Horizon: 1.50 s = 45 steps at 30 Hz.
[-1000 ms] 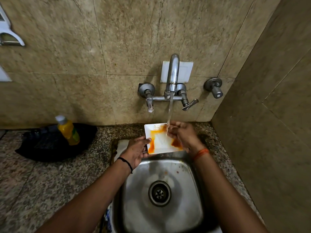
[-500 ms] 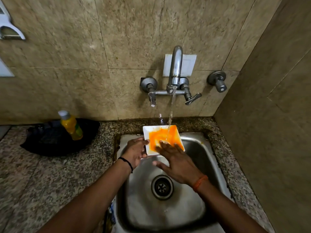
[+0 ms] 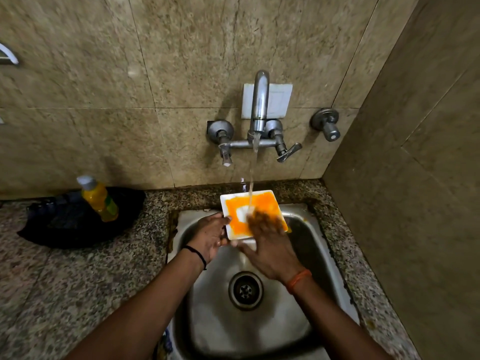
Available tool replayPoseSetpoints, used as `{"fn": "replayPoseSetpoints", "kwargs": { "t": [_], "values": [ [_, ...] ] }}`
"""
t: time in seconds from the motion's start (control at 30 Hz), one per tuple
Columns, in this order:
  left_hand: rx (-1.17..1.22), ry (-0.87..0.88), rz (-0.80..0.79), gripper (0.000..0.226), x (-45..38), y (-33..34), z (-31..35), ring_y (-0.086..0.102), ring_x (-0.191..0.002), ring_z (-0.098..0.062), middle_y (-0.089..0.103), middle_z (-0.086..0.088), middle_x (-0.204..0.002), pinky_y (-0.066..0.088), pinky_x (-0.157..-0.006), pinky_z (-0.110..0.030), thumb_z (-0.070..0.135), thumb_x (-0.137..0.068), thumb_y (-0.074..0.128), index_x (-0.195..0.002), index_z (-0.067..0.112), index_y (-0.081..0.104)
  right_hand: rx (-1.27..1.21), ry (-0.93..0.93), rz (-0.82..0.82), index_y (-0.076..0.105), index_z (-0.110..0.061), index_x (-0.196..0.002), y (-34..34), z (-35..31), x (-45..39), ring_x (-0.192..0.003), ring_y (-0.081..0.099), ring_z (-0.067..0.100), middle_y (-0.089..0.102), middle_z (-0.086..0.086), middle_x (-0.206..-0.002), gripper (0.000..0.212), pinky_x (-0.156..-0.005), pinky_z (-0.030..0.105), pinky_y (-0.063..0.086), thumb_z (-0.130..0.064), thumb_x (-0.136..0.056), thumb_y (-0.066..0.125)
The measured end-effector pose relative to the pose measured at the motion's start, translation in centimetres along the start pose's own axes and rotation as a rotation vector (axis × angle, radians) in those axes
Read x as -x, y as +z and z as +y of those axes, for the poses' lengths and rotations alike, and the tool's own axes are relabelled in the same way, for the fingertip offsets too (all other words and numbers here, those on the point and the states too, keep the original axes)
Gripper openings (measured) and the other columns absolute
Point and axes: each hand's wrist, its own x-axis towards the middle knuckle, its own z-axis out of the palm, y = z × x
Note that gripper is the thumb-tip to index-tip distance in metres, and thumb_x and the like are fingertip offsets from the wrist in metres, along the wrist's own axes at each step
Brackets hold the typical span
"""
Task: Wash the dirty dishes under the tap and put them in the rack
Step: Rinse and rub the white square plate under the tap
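**One plate under the tap, two hands on it**

I am seeing one square white plate (image 3: 242, 213) smeared with orange sauce, held above the far edge of the one stainless steel sink (image 3: 306, 302) and tilted toward me. One thin stream of water (image 3: 251, 178) is falling from the one chrome wall tap (image 3: 259, 100) and landing on the plate's upper middle, where a small patch is showing white.

My left hand (image 3: 211, 237) is gripping the plate's left edge, thumb curled over the rim and fingers underneath. My right hand (image 3: 270, 245) is lying flat on the plate's right half, fingers straight and spread, pressing on the sauce; its fingertips are blurred. I am counting one black cord on the left wrist and one orange thread on the right.

The tap is carrying two valve handles, and one further round valve (image 3: 326, 123) is sitting on the wall to its right. One round drain (image 3: 245, 291) is showing in the sink's floor, below the hands.

On the speckled granite counter (image 3: 78, 294), at its far edge left of the sink, one yellow plastic bottle (image 3: 98, 198) with a grey cap is leaning on one black cloth-like heap (image 3: 65, 224). I cannot tell what that heap is.
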Motion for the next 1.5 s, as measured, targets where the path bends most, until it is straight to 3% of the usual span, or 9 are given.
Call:
{"fn": "replayPoseSetpoints", "kwargs": {
  "t": [0.1,0.27,0.43,0.57,0.8,0.93,1.07,1.3,1.5],
  "values": [
    [-0.010,0.016,0.004,0.020,0.1,0.1,0.1,0.067,-0.052,-0.010,0.073,0.000,-0.066,0.055,-0.052,-0.024,0.002,-0.094,0.049,-0.098,0.010,0.067,-0.135,-0.148,-0.066,0.017,-0.029,-0.154,-0.3,-1.6,0.6,-0.150,0.007,0.011,0.013,-0.005,-0.162,0.076,-0.120,0.032,-0.001,-0.072,-0.091,0.023],
    [0.043,-0.008,0.028,0.016,-0.1,-0.5,0.0,0.071,-0.061,-0.015,0.074,-0.002,-0.070,0.060,-0.059,-0.033,0.005,-0.095,0.051,-0.102,0.010,0.065,0.052,0.132,-0.005,0.019,-0.020,-0.154,-0.8,1.6,-1.1,-0.150,0.008,0.017,0.013,0.003,-0.162,0.088,-0.120,0.039,-0.004,-0.074,-0.085,0.008],
    [-0.002,-0.016,0.074,0.019,0.1,-0.6,-0.1,0.068,-0.053,-0.012,0.073,0.000,-0.065,0.056,-0.048,-0.027,0.003,-0.095,0.049,-0.100,0.011,0.065,-0.138,-0.161,-0.119,0.023,-0.024,-0.153,-0.2,-1.5,1.0,-0.150,0.010,0.012,0.015,-0.003,-0.161,0.078,-0.120,0.031,0.004,-0.070,-0.090,0.026],
    [-0.002,-0.028,0.077,0.023,0.3,-0.7,-0.4,0.066,-0.072,-0.021,0.070,-0.008,-0.085,0.054,-0.072,-0.037,0.005,-0.097,0.048,-0.115,0.010,0.061,0.035,0.032,0.021,0.024,-0.025,-0.153,-0.5,1.7,-0.3,-0.150,0.009,0.014,0.017,-0.001,-0.161,0.094,-0.122,0.040,-0.001,-0.077,-0.080,-0.005],
    [-0.082,-0.031,0.090,0.027,-0.2,-0.3,-0.6,0.065,-0.060,-0.013,0.071,-0.003,-0.080,0.055,-0.062,-0.030,0.006,-0.097,0.047,-0.117,0.010,0.063,-0.187,-0.150,-0.125,0.030,-0.021,-0.151,-0.8,-1.2,0.9,-0.148,0.017,0.013,0.025,-0.001,-0.159,0.071,-0.113,0.017,0.003,-0.064,-0.093,0.031],
    [-0.078,-0.048,0.057,0.029,0.2,-0.1,-0.7,0.066,-0.084,-0.024,0.067,-0.014,-0.106,0.053,-0.085,-0.047,0.009,-0.098,0.048,-0.125,0.010,0.059,0.001,0.022,-0.080,0.024,-0.029,-0.153,-1.2,2.4,-1.5,-0.150,0.009,0.017,0.017,-0.007,-0.161,0.073,-0.120,0.039,0.003,-0.069,-0.092,0.016],
    [-0.084,-0.028,0.098,0.023,-0.2,-0.6,-0.4,0.069,-0.069,-0.019,0.073,-0.008,-0.087,0.057,-0.070,-0.041,0.007,-0.095,0.053,-0.115,0.009,0.064,0.173,0.190,-0.058,0.018,-0.015,-0.154,-0.9,2.2,-1.3,-0.150,0.009,0.030,0.011,0.005,-0.162,0.098,-0.119,0.048,-0.002,-0.070,-0.077,-0.010],
    [-0.052,0.011,0.095,0.023,-0.5,-0.7,-0.6,0.067,-0.058,-0.014,0.072,0.004,-0.064,0.057,-0.058,-0.031,0.004,-0.095,0.049,-0.108,0.013,0.066,-0.269,-0.136,-0.076,0.034,-0.017,-0.149,-0.3,-2.4,0.8,-0.146,0.025,0.015,0.030,0.000,-0.157,0.049,-0.115,0.016,0.006,-0.036,-0.103,0.032],
    [-0.023,-0.012,0.055,0.024,-0.4,-0.6,-0.8,0.067,-0.082,-0.024,0.068,-0.012,-0.102,0.057,-0.072,-0.042,0.008,-0.096,0.052,-0.117,0.013,0.062,-0.088,-0.032,-0.013,0.025,-0.028,-0.152,-0.7,1.5,-2.1,-0.150,0.010,0.018,0.021,-0.007,-0.160,0.054,-0.120,0.033,0.006,-0.045,-0.101,0.031]
  ]
}}
